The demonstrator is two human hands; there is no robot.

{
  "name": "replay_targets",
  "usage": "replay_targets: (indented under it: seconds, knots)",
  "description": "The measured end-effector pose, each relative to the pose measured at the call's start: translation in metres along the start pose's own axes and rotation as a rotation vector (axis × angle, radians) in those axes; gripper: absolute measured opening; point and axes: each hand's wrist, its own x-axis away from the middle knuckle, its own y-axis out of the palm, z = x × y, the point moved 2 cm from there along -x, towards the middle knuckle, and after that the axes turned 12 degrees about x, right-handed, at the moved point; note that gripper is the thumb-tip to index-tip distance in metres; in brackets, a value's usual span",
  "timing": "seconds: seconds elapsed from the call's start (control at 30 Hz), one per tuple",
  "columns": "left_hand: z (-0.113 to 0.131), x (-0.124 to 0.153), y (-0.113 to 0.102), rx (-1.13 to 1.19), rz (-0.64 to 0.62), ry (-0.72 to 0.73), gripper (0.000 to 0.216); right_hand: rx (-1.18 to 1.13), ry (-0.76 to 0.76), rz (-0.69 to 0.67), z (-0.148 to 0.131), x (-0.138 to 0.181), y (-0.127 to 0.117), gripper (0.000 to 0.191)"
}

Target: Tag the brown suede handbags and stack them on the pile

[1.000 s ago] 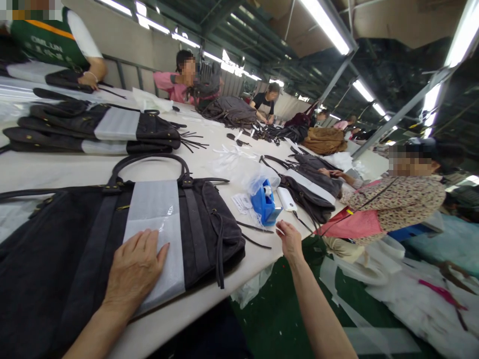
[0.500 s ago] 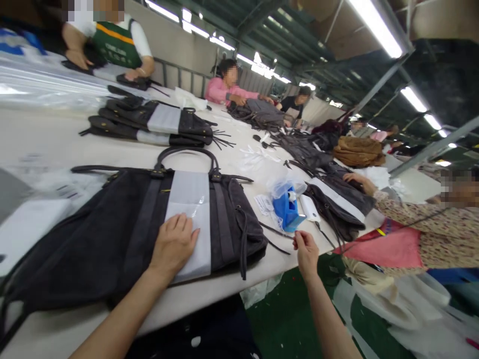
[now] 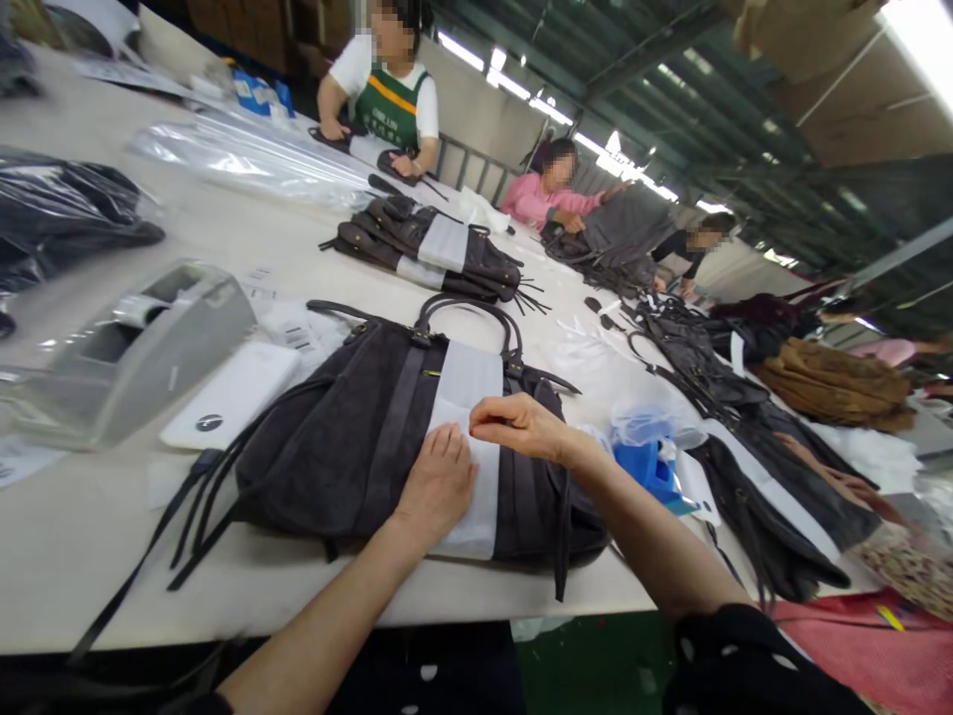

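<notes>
Two hands meet on the white paper band (image 3: 466,437) wrapped across the middle of a dark suede handbag (image 3: 357,437), which lies flat near the counter's (image 3: 89,516) front edge. The left hand (image 3: 439,482) presses palm-down on the lower part of the band, fingers spread flat and gripping nothing. The right hand (image 3: 521,427) hovers just above and beyond it, its fingers (image 3: 483,429) pinched closed on something too small to make out, the tips touching or nearly touching the band. The band's long axis runs from the front edge toward the bag's handles (image 3: 466,313), away from the person; the bag's own length runs crosswise, straps trailing toward the left. Both hands are on the band, the left nearer the front edge. A grey tape dispenser (image 3: 141,348) sits toward the left edge, a blue one (image 3: 647,467) just right of the bag. Across the counter, other people handle similar bags.
</notes>
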Motion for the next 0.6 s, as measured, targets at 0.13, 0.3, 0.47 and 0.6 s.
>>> replay_targets:
  seconds: [0.13,0.3,0.47,0.6]
  knots:
    - [-0.002,-0.001,0.000,0.014,0.007,-0.002,0.036,-0.388,0.116,-0.073,0.019,-0.019,0.003,0.019]
    - [-0.003,0.000,0.000,0.005,0.011,0.006,0.037,-0.848,0.069,0.077,0.024,-0.013,0.001,0.013]
    - [-0.003,0.000,0.001,0.022,0.027,-0.006,0.038,-1.109,-0.064,0.060,0.009,-0.005,0.010,0.012]
    - [-0.003,0.000,0.002,0.038,0.036,-0.011,0.037,-1.197,-0.132,0.031,-0.001,-0.006,0.020,0.011]
